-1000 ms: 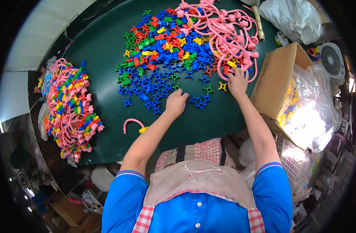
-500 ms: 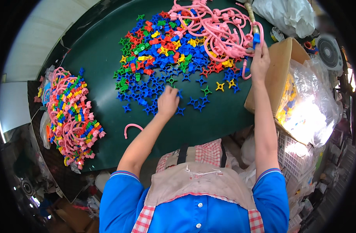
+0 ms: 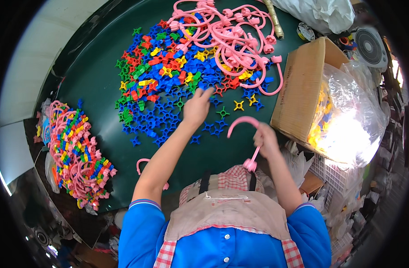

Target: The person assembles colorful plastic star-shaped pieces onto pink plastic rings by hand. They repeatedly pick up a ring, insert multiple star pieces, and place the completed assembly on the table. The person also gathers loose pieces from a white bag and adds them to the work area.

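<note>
My right hand [image 3: 267,140] grips a curved pink plastic tube [image 3: 243,119] near the table's front edge. One end of the tube arches to the left. Its flared, flower-shaped end [image 3: 250,165] hangs below the hand. My left hand [image 3: 197,108] reaches into the pile of small star-shaped plastic pieces [image 3: 162,109], blue, red, green and yellow. Its fingers are stretched out with the tips apart, touching blue pieces; nothing shows held between them. Under my left forearm lies another pink tube [image 3: 141,164], partly hidden.
A tangle of pink tubes [image 3: 240,42] covers the pile's far right side. Finished-looking bundles of tubes and coloured pieces [image 3: 77,154] are heaped at the left edge. On the right stand a cardboard box [image 3: 298,85] with a plastic bag and a fan [image 3: 369,47]. A rod [image 3: 275,20] lies at the back.
My right hand has come from the far right, beside the rod, back toward me with a pink tube in it. My left hand has moved slightly farther into the pile, its fingers stretching out.
</note>
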A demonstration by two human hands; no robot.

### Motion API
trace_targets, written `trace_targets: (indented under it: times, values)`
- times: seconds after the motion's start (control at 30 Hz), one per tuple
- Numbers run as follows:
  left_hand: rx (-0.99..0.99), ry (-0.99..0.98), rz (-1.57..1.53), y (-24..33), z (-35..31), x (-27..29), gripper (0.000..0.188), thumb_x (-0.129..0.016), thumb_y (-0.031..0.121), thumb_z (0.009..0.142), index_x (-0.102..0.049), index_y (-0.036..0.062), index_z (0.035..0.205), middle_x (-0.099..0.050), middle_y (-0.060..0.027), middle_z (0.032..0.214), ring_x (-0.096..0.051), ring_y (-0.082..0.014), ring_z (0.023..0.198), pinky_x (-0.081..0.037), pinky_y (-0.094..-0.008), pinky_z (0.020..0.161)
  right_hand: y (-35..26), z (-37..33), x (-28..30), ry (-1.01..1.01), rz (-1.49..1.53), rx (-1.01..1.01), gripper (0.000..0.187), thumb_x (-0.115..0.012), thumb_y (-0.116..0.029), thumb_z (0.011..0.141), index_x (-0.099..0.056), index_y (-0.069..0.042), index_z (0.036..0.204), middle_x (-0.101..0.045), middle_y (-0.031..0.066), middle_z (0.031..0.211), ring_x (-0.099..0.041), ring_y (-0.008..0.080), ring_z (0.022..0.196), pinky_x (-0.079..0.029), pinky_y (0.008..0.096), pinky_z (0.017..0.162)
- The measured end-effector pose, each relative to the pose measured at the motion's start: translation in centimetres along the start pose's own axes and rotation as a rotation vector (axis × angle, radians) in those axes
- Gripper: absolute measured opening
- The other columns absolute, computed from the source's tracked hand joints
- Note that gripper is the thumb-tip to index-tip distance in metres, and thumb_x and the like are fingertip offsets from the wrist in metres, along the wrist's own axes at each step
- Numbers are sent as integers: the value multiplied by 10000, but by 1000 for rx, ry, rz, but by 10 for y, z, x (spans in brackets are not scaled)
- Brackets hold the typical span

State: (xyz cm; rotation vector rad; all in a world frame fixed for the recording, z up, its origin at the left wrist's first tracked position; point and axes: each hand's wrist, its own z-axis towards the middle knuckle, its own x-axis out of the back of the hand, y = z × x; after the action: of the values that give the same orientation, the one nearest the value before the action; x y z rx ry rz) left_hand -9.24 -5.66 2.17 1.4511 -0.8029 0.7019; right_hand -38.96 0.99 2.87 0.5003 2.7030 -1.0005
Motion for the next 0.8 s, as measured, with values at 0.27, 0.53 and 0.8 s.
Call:
trace_targets:
  times: [0.27,0.53,0.8]
  values:
    - [-106,-270,291,6,65,-47,266,-620,83,807,-672,155,1057,-638,-154,1013,-694,-352,823,-565,-474,656,57,-63,-9,92,10,-203,305,-497,-382,1054,-561,-88,1005,-290,-74,578,-251,27,436,-167,226,390]
    - [-220,-296,258,-12,55,-28,228,-629,129,840,-711,173,1048,-641,-136,1079,-671,-365,914,-557,-472,758,13,-51,-6,189,165,117,341,-510,-421,1038,-539,-96,942,-282,-70,551,-254,38,407,-189,213,356]
    - [-462,-277,300,63,25,-105,130,-641,147,849,-697,155,967,-658,-148,1004,-676,-369,716,-545,-476,618,35,-68,24,228,268,150,301,-498,-373,1047,-553,-103,928,-331,-78,582,-285,29,414,-191,216,366]
